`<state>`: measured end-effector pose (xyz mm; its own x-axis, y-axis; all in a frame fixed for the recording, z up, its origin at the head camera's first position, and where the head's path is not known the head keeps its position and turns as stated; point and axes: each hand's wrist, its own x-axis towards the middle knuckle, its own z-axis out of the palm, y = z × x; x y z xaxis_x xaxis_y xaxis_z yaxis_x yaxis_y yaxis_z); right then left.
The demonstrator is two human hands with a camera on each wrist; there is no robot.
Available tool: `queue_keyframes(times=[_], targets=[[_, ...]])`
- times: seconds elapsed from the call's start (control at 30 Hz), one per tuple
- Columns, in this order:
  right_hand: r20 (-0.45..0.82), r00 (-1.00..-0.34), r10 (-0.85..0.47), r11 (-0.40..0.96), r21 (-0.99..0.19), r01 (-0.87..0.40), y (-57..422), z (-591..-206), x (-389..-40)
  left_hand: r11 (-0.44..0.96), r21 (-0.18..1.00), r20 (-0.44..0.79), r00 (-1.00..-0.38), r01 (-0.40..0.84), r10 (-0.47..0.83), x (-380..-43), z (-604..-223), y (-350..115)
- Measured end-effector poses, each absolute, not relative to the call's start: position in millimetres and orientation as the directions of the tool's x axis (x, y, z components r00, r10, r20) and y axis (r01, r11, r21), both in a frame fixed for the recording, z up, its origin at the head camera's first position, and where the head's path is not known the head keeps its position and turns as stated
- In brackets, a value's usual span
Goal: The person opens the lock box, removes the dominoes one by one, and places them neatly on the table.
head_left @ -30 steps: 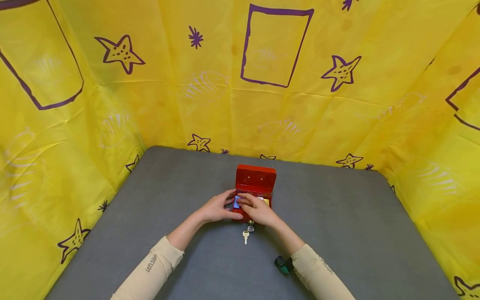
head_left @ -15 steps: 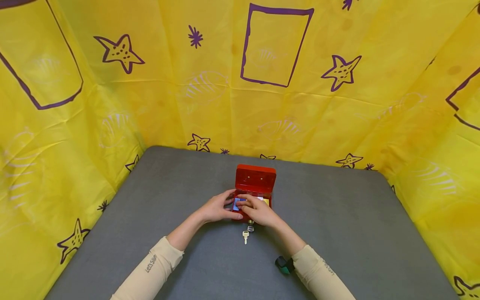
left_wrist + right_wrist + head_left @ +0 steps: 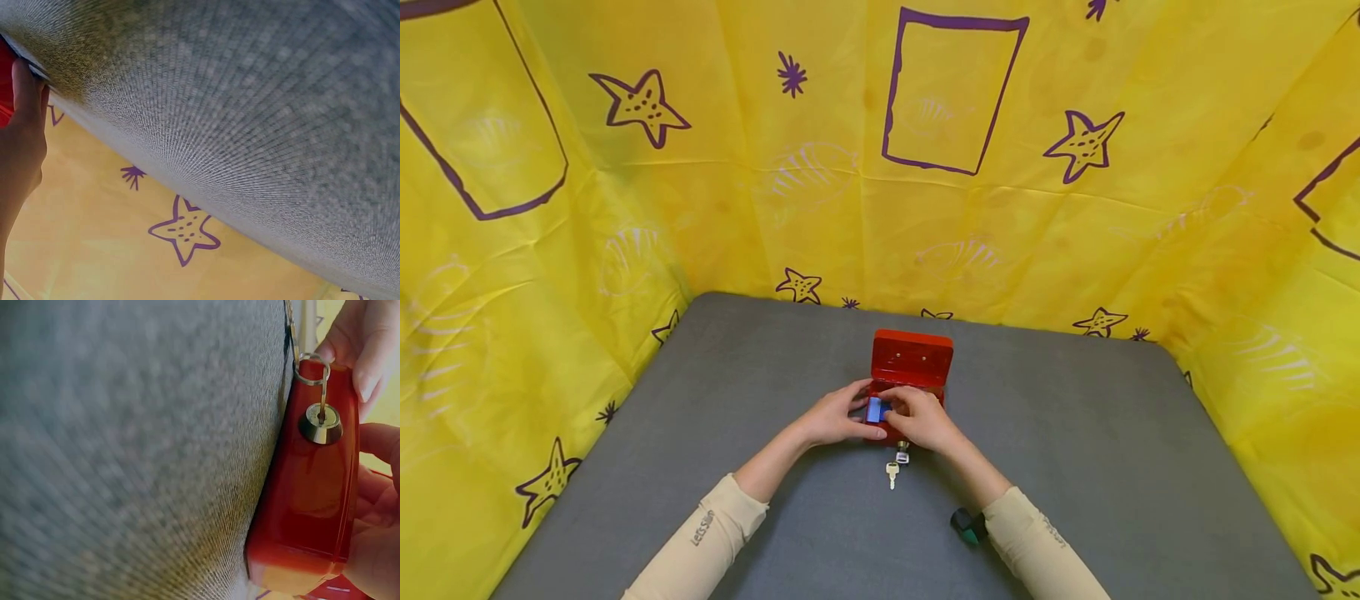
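Observation:
A small red cash box (image 3: pixel 912 357) stands with its lid up in the head view. My left hand (image 3: pixel 837 415) holds its left end, thumb on the front edge and fingers along the side. My right hand (image 3: pixel 922 418) reaches into the box from the right. Its thumb and fingers are bent at a small blue block (image 3: pixel 875 409) and appear to pinch it; the contact is partly hidden. A key sits in the front lock (image 3: pixel 322 422), seen in the right wrist view. From its ring hangs a second key (image 3: pixel 892 473). The right hand covers the box's right part.
Around the box lies a grey tabletop (image 3: pixel 1045 450). A yellow cloth (image 3: pixel 820 225) with purple starfish drawings closes off the back and both sides. A black and green device (image 3: pixel 967 527) is on the right wrist.
My right hand's fingers have bent in more, and the blue block shows more of its light face. White and yellow things at the right inside are now covered. The left hand stays put.

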<state>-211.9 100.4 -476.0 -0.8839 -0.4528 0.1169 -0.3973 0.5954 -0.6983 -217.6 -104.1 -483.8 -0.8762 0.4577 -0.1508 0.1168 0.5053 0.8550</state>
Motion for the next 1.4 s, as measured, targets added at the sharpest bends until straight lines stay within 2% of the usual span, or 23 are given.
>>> queue_keyframes(times=[0.2, 0.53, 0.83, 1.4], targets=[[0.150, -0.878, -0.455, 0.652, -0.615, -0.443, 99.9, -476.9, -214.7, 0.512, 0.851, -0.150, -0.879, 0.119, 0.453, -217.2, -483.7, -103.8], [0.069, -0.888, -0.455, 0.731, -0.541, -0.416, 94.5, -478.7, -220.7, 0.503, 0.854, -0.134, -0.877, 0.134, 0.461, -218.9, -485.7, -104.4], [0.031, -0.880, -0.473, 0.743, -0.523, -0.418, 89.5, -478.8, -225.1, 0.503, 0.854, -0.134, -0.877, 0.134, 0.462, -217.6, -484.9, -104.1], [0.050, -0.873, -0.485, 0.767, -0.455, -0.453, 84.0, -481.4, -227.7, 0.497, 0.854, -0.115, -0.875, 0.154, 0.470, -217.6, -485.8, -104.8]])
